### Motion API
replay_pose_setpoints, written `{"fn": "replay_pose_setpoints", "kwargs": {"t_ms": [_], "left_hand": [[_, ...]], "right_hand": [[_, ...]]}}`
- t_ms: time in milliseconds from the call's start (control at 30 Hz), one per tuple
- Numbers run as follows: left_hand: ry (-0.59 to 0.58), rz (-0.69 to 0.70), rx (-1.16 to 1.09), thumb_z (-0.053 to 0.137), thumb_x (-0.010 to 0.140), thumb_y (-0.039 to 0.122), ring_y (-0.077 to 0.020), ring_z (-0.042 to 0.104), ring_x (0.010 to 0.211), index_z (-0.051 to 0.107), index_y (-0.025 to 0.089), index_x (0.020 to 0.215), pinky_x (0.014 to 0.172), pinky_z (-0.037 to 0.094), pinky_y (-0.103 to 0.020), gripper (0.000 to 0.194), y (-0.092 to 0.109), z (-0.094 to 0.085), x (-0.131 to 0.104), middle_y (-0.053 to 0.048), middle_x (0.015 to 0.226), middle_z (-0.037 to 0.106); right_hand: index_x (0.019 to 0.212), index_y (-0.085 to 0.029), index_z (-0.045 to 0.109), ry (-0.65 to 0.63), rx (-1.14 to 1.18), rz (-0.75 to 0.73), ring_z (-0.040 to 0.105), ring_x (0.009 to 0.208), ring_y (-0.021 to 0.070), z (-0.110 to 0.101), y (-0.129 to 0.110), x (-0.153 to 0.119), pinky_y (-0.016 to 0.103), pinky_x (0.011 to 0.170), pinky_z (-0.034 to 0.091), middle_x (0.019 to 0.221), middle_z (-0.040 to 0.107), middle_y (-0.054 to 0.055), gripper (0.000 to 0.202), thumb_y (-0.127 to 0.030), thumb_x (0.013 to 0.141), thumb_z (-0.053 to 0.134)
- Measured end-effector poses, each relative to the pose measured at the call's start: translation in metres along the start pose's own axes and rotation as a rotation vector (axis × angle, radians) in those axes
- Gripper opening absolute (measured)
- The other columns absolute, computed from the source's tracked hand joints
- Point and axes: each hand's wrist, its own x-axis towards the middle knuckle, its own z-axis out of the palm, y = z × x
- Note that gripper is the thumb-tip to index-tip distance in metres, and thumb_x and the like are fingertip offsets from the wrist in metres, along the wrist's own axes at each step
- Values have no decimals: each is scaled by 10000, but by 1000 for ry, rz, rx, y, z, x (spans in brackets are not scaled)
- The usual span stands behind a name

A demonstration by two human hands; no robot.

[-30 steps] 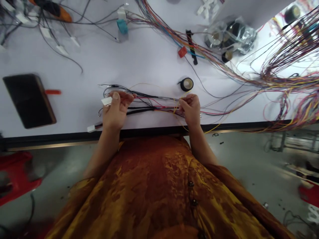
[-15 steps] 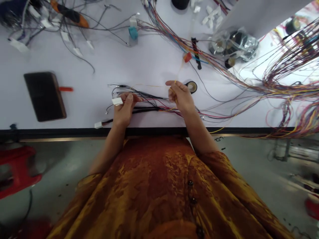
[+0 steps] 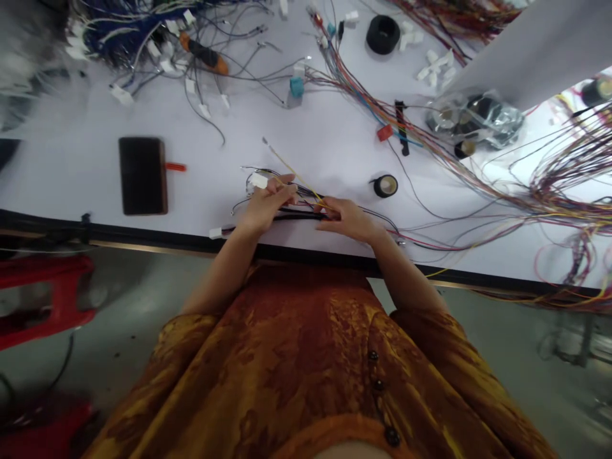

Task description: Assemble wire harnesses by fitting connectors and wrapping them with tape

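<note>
Near the table's front edge, my left hand (image 3: 268, 203) is closed around wires beside a white connector (image 3: 259, 180). My right hand (image 3: 348, 218) pinches a yellow wire (image 3: 296, 173) whose terminal end points up and left. Between and below the hands runs a bundle with black sleeving (image 3: 299, 217). It ends at the left in another white connector (image 3: 216, 233). Thin black wires with metal terminals spread left of my left hand. A roll of black tape (image 3: 385, 185) lies just beyond my right hand.
A dark phone-like device (image 3: 142, 175) and an orange stick (image 3: 175, 167) lie left. An orange-black tool (image 3: 205, 55) sits among loose wires at the back left. Long wire bundles (image 3: 459, 164) run right, past bagged tape rolls (image 3: 478, 118). The black table edge (image 3: 191, 245) is in front.
The view has shifted, so table items appear further right. My right hand has come down and closer to my left hand. The yellow wire now lies diagonally between them.
</note>
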Motion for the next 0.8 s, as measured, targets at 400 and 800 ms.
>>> {"fn": "replay_pose_setpoints", "kwargs": {"t_ms": [400, 800], "left_hand": [[121, 24, -17, 590, 906, 659, -127, 554, 537, 692, 217, 792, 526, 428, -278, 468, -7, 2, 5, -13, 612, 598], [-187, 151, 154, 710, 869, 373, -80, 646, 653, 753, 252, 912, 528, 450, -249, 135, 6, 2, -1, -46, 1522, 563]], "right_hand": [[975, -241, 637, 729, 343, 57, 523, 599, 146, 8, 27, -21, 293, 615, 466, 673, 517, -13, 535, -676, 1011, 327], [953, -168, 684, 138, -261, 5, 552, 737, 158, 4, 4, -5, 292, 701, 408, 819, 658, 34, 366, -494, 997, 523]]}}
